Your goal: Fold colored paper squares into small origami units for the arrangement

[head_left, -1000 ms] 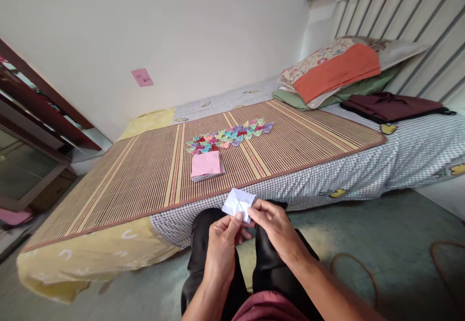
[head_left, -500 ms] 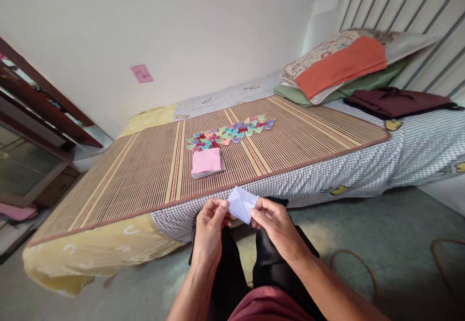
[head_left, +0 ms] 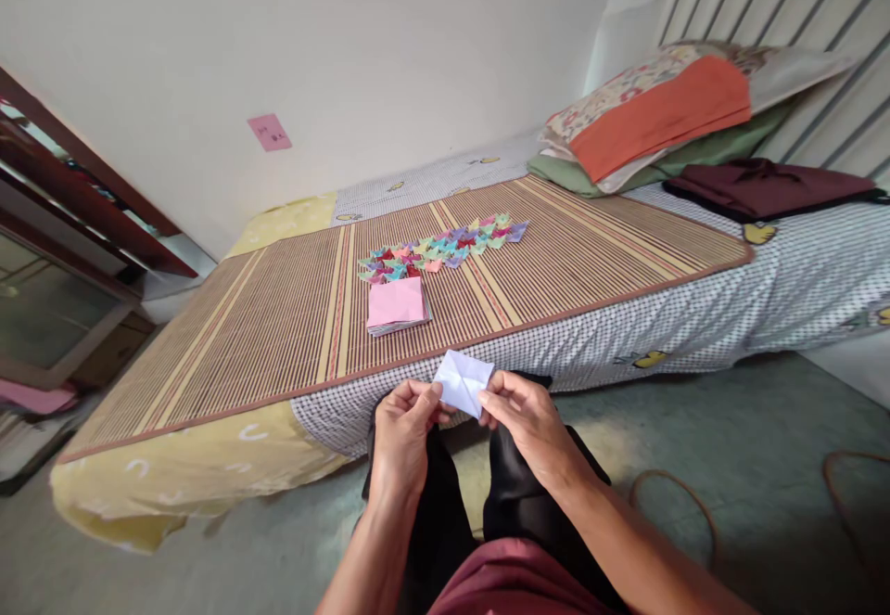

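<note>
A small folded sheet of pale lilac origami paper [head_left: 465, 381] is held up over my knees, creases running across its face. My left hand [head_left: 410, 420] pinches its left corner between thumb and fingers. At the lower right edge my right hand [head_left: 521, 420] grips it the same way. Just beyond, on the striped mat, lies a stack of square paper [head_left: 396, 303] with a pink sheet on top. Behind the stack, several small folded paper pieces [head_left: 445, 249] in many colours stand in rows.
The striped mat [head_left: 278, 318] covers much of a bed with a checked sheet [head_left: 570, 346]. Pillows [head_left: 660, 114] and a folded maroon cloth [head_left: 765, 186] lie at the right. A pink note [head_left: 270, 133] is on the wall. A cable [head_left: 674, 476] curls on the floor.
The lilac paper has turned slightly, so its face shows flatter and more squarely to me. Both hands keep their pinch on it, and the view has shifted a little.
</note>
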A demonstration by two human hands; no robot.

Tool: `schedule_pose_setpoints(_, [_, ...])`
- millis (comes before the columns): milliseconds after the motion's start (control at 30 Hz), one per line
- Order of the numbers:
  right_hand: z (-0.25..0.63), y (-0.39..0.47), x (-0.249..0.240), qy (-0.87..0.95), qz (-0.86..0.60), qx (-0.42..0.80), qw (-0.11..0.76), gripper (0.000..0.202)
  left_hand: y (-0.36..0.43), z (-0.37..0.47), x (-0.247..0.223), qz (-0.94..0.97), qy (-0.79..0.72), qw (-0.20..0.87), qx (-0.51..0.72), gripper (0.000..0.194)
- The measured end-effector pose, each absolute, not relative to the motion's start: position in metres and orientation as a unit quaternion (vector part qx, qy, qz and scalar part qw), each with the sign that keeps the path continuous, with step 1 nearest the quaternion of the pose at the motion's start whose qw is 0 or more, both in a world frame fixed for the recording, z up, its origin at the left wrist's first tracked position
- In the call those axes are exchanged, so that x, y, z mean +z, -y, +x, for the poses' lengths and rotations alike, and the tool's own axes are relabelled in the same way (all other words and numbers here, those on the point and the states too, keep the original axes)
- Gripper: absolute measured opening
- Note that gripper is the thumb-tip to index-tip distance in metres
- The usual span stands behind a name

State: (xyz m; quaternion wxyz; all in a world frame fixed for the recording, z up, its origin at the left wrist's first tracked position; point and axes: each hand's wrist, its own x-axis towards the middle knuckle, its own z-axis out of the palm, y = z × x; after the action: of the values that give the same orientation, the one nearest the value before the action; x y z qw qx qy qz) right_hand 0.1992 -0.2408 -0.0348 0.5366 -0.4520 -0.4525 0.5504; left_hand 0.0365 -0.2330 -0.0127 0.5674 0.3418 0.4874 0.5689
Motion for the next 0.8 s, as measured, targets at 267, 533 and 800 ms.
schedule_pose_setpoints(267, [0.1987, 0.2406, -0.0387, 0.426, -0.443, 0.562, 0.553, 0.03, 0.2337, 0.0425, -0.0177, 0.35, -0.494, 0.522, 0.601, 0.033])
schedule_pose_setpoints(533, [0.1988, 0.2426, -0.0344, 0.421, -0.438, 0.569, 0.554, 0.031, 0.2331, 0.0449, -0.0211, 0.347, -0.489, 0.516, 0.612, 0.032])
schedule_pose_setpoints(800, [0.1957, 0.2421, -0.0377, 0.431, -0.445, 0.547, 0.564, 0.03, 0.2347, 0.0471, -0.0188, 0.335, -0.464, 0.531, 0.624, 0.044])
